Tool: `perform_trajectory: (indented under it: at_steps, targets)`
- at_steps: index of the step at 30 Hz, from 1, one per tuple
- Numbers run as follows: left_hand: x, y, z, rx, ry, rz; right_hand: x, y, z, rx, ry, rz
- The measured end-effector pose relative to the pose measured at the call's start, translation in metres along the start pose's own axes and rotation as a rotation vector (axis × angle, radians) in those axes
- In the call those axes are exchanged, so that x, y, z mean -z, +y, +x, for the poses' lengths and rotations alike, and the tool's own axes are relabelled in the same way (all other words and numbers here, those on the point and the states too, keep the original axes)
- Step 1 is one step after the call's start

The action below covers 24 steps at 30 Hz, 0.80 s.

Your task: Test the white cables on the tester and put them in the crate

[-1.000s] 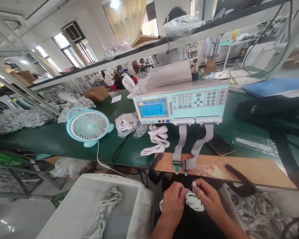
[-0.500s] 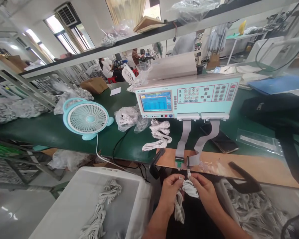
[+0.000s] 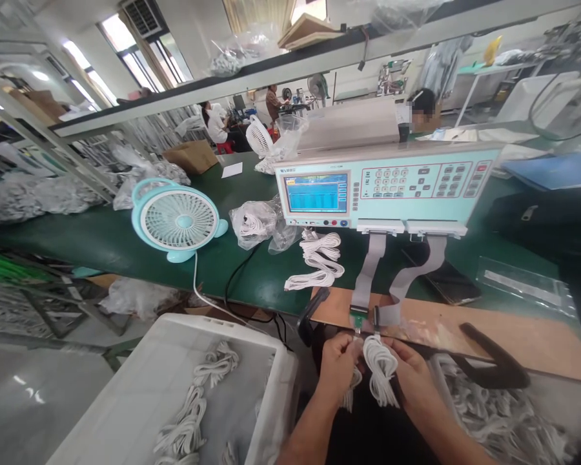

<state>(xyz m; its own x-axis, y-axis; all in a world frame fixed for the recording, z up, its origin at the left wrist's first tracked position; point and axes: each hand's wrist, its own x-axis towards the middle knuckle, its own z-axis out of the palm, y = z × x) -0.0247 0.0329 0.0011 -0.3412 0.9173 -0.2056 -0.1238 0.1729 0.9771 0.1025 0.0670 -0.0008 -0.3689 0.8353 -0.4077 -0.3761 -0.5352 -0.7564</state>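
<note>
Both your hands, left hand and right hand, have fingers pinched on the white cable bundle, its ends right at the sockets on the board's front edge. Not clearly plugged in; the tester hasn't checked it.

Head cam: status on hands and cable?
Left hand and right hand both grip the white cable bundle. Cable ends up at the connectors on the board edge. Nothing blocking.

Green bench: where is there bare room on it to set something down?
Bare green mat lies left of the blue fan, and more behind it toward the cardboard box. It is crowded between the fan and the tester: bagged cables, coiled cables, cords.
</note>
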Motion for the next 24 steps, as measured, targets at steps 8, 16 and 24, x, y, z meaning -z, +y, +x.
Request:
perform_trajectory:
  at_steps: [8, 16, 24]
  targets:
    - [-0.009, -0.006, 0.003, 0.088, 0.083, -0.196, 0.004, 0.002, 0.001, 0.002, 0.013, -0.037]
    - [-0.012, 0.003, -0.003, 0.031, 0.13, -0.14, -0.001, -0.004, -0.002, 0.024, 0.018, -0.121]
    - [-0.016, 0.0, 0.006, -0.003, 0.057, -0.158, 0.0, -0.002, 0.006, 0.041, 0.088, -0.178]
